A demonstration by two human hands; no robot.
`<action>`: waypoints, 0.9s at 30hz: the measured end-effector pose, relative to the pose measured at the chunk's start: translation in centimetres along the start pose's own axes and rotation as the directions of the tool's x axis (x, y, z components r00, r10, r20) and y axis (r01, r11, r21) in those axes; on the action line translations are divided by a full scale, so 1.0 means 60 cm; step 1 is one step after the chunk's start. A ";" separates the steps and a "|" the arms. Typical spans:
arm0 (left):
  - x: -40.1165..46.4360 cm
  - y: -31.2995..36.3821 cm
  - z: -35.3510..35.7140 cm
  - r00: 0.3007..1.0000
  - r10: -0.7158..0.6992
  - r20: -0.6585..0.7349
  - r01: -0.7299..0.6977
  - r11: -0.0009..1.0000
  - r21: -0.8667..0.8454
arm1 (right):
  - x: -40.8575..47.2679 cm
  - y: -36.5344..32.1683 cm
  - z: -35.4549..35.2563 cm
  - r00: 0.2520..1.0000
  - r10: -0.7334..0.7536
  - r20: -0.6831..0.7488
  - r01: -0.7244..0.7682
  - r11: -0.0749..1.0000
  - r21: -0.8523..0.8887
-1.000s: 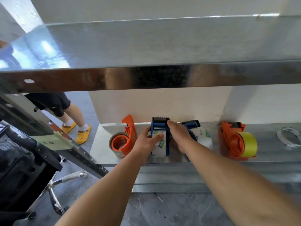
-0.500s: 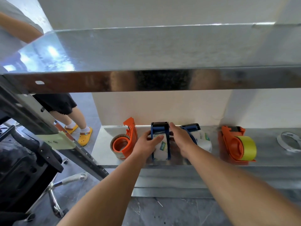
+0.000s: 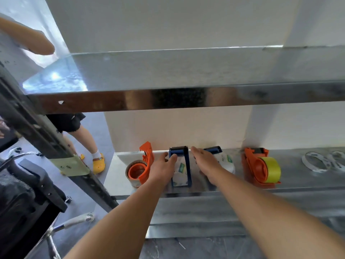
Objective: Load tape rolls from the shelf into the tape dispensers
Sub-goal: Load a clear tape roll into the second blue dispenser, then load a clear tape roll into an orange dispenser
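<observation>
A: Position noted? Lower shelf, steel, four dispensers in a row.

B: Noted. Blue dispenser stood upright near the middle, a white wrapped tape roll seen seated in its frame. A second blue dispenser just right of it, also carrying a white roll. Orange dispenser at the left end with a clear roll; another orange dispenser further right, loaded with yellow tape.

A: Hands?

B: Left hand laid against the left side of the middle blue dispenser, fingers curled lightly over its upper edge, so a loose hold is judged. Right hand between the two blue dispensers, fingers straight and flat, nothing gripped; whether the shelf is touched cannot be told.

A: Handling?

B: Dispenser frame judged to be stiff plastic, light, easily tipped on slick steel. The toothed cutter at the top front is best avoided. Hold is better taken on the side plates or low on the frame. Roll judged firm, moderately heavy for its size, its wrapper smooth and possibly slippery; it is best grasped across the outer rim.

A: Elsewhere?

B: Loose white rings at the far right of the shelf. A second person's legs, yellow shoes, seen on the floor at left.
</observation>
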State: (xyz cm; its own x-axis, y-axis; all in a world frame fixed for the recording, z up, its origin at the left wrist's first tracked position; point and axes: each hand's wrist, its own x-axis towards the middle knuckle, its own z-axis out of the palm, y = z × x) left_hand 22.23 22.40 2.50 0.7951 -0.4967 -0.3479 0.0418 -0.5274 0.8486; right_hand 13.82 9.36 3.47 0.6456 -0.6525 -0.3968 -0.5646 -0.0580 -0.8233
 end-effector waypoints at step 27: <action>-0.188 -0.041 -0.122 0.899 0.054 -0.434 0.033 0.981 0.191 | -0.152 -0.052 0.088 0.937 -0.281 0.210 0.309 0.945 -0.112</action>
State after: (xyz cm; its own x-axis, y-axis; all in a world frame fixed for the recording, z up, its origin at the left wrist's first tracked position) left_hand 17.60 34.32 7.27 0.9799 -0.1761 -0.0938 -0.0483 -0.6655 0.7448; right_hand 12.41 19.50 7.53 0.8711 -0.4363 -0.2255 -0.3919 -0.3409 -0.8545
